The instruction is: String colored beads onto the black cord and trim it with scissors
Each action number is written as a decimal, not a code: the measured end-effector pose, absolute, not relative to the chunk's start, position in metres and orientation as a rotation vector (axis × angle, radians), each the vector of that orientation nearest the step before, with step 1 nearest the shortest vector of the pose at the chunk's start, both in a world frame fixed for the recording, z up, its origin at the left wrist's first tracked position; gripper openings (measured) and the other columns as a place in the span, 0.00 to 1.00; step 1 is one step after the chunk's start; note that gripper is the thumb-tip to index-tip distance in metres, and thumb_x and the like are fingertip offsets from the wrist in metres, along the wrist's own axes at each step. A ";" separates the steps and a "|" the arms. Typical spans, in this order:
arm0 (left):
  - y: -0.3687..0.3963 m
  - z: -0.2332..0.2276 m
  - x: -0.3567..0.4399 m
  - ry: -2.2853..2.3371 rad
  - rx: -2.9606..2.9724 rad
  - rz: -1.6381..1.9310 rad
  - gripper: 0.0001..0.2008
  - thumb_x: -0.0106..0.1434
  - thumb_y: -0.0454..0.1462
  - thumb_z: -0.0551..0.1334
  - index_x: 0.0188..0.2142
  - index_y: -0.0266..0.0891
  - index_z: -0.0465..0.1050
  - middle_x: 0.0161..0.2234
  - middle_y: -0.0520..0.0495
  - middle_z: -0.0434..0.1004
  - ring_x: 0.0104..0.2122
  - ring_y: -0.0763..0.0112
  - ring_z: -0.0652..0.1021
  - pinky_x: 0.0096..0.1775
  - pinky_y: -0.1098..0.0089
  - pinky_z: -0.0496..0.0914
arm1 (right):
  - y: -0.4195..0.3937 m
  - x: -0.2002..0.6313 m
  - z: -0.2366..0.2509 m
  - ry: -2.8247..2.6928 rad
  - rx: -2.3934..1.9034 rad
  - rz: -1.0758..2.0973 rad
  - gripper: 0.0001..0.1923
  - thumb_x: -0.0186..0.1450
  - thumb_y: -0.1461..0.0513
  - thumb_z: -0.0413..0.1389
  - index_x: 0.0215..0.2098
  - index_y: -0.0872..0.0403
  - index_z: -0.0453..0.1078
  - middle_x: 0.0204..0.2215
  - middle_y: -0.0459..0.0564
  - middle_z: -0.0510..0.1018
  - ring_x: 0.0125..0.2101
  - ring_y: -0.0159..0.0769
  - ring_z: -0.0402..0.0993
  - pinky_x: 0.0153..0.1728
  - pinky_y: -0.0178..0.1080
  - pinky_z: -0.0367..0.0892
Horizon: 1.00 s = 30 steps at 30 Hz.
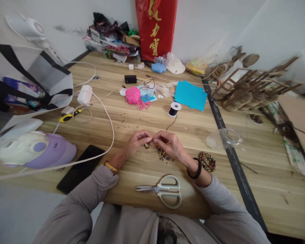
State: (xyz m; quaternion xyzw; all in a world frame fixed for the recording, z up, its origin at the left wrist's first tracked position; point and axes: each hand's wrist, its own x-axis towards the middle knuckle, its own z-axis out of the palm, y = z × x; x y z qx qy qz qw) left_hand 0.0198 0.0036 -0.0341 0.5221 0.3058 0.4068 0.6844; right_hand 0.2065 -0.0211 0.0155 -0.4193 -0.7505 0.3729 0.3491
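Note:
My left hand (139, 140) and my right hand (169, 142) meet over the table, both pinched on a dark cord. A short loop of multicoloured beads (147, 145) hangs from it below my left fingertips. Under my right hand lies a pile of loose beads (164, 155), partly hidden by the hand. Behind, the black cord (171, 123) runs from a white-flanged spool (174, 109) toward my right hand. Beaded bracelets (207, 161) lie to the right of my right wrist. Scissors with pale handles (169, 190) rest in front of me, blades pointing left.
A black phone (80, 169) and a white cable (112, 125) lie to the left, near a purple-and-white device (48, 149). Pink yarn (133, 96) and blue sheets (191, 95) sit farther back. A clear plastic cup (223, 139) and wooden racks (246, 88) stand right.

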 end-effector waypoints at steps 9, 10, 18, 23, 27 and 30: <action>0.001 -0.032 0.020 0.739 1.252 0.886 0.10 0.55 0.40 0.65 0.31 0.34 0.70 0.27 0.51 0.70 0.28 0.76 0.70 0.31 0.75 0.64 | -0.024 0.204 0.017 -2.051 -1.027 0.776 0.06 0.65 0.66 0.52 0.31 0.56 0.69 0.26 0.46 0.72 0.27 0.28 0.65 0.30 0.32 0.59; 0.001 -0.033 0.020 0.739 1.263 0.880 0.10 0.56 0.40 0.65 0.31 0.35 0.70 0.28 0.51 0.70 0.28 0.76 0.69 0.31 0.75 0.64 | -0.024 0.204 0.017 -2.058 -1.023 0.766 0.06 0.65 0.66 0.52 0.31 0.56 0.69 0.26 0.46 0.72 0.27 0.29 0.66 0.30 0.32 0.59; 0.001 -0.031 0.021 0.741 1.319 0.841 0.09 0.56 0.40 0.63 0.30 0.35 0.70 0.27 0.51 0.70 0.28 0.75 0.69 0.31 0.75 0.64 | -0.026 0.204 0.016 -2.093 -1.021 0.747 0.06 0.66 0.65 0.51 0.31 0.55 0.66 0.26 0.46 0.70 0.27 0.30 0.64 0.30 0.34 0.59; 0.001 -0.030 0.023 0.714 1.322 0.857 0.09 0.55 0.39 0.63 0.28 0.35 0.68 0.26 0.51 0.69 0.28 0.75 0.69 0.32 0.75 0.63 | -0.026 0.204 0.015 -2.108 -1.010 0.735 0.07 0.67 0.65 0.49 0.30 0.55 0.65 0.26 0.46 0.68 0.27 0.30 0.63 0.29 0.33 0.58; 0.001 -0.032 0.023 0.685 1.316 0.872 0.09 0.55 0.39 0.63 0.28 0.35 0.68 0.26 0.51 0.71 0.28 0.74 0.70 0.32 0.74 0.64 | -0.028 0.203 0.015 -2.119 -0.988 0.726 0.07 0.67 0.66 0.49 0.30 0.55 0.63 0.26 0.46 0.68 0.27 0.30 0.63 0.30 0.33 0.57; 0.001 -0.034 0.022 0.655 1.313 0.861 0.08 0.57 0.39 0.62 0.29 0.35 0.68 0.27 0.50 0.72 0.28 0.74 0.71 0.32 0.74 0.64 | -0.028 0.202 0.016 -2.134 -0.975 0.701 0.07 0.67 0.66 0.48 0.31 0.55 0.63 0.26 0.46 0.68 0.27 0.31 0.63 0.30 0.33 0.57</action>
